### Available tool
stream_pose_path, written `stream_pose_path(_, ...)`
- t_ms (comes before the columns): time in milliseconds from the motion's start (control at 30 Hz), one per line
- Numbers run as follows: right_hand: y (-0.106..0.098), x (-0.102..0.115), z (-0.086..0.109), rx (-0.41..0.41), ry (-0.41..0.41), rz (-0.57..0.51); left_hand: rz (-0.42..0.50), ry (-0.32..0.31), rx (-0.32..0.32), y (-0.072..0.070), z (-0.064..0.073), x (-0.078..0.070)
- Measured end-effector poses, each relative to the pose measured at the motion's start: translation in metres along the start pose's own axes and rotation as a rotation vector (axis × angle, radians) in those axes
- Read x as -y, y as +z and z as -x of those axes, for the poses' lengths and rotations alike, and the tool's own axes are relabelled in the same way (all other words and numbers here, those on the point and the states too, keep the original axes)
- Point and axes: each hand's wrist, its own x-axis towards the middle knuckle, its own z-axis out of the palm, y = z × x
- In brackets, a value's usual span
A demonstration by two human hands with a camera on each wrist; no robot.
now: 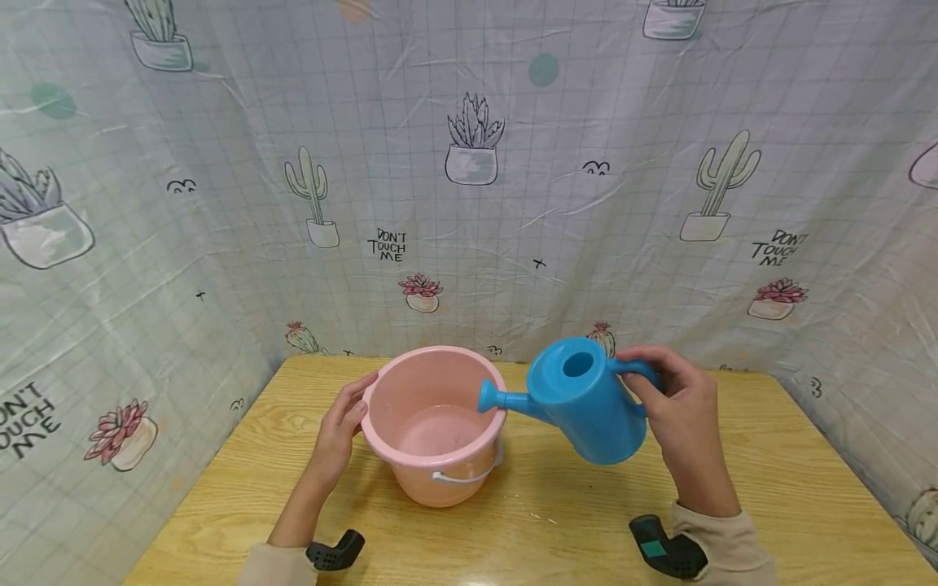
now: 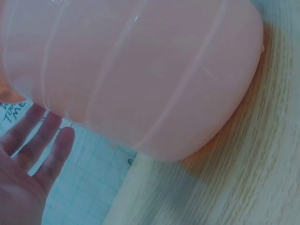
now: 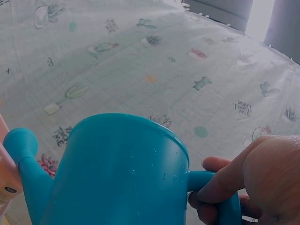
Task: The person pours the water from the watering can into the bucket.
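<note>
A pink bucket (image 1: 440, 484) stands upright on the table, its white handle (image 1: 464, 478) hanging down in front. My left hand (image 1: 341, 419) rests against the bucket's left side near the rim; in the left wrist view its fingers (image 2: 40, 136) are fairly straight along the wall. With my right hand (image 1: 677, 399) I hold a blue watering can (image 1: 597, 419) by its handle, raised above the table and tilted toward the bucket. The can's spout head (image 1: 489, 396) reaches over the bucket's right rim. No stream shows from it. Water drops cling to the can (image 3: 122, 173) in the right wrist view.
The wooden table (image 1: 572, 521) has a few small wet spots in front of the bucket. A curtain (image 1: 542, 203) printed with cacti hangs behind the table and along both sides. Black devices (image 1: 663, 549) are strapped at both wrists.
</note>
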Motion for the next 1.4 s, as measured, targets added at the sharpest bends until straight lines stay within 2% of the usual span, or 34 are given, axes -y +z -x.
stream_pose_path(1400, 0.0013, 0.0012, -0.0005, 0.0, -0.018, 0.008, 0.005, 0.009, 0.004, -0.0018, -0.0008, 0.0011)
